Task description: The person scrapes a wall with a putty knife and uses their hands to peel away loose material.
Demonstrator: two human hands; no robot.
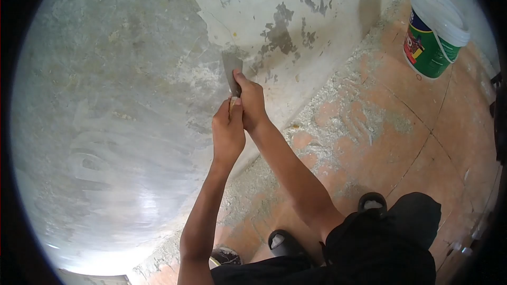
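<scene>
Both of my hands grip one putty knife (231, 67), its flat grey blade pressed against the wall (132, 47). My left hand (228, 132) is wrapped round the handle, the thumb lying along it. Just above, my right hand (252, 97) is closed round the tool where handle meets blade, its thumb on the blade. Most of the handle is hidden by my fingers. Around the blade the wall is partly bare grey and partly covered with pale, flaking paint, with dark patches (281, 29) to the upper right.
Paint flakes (343, 121) lie along the wall's foot on the orange tiled floor (417, 142). A green and white bucket (435, 31) with a lid stands at the upper right. A dark round container (226, 256) sits near my feet, in black sandals (288, 243).
</scene>
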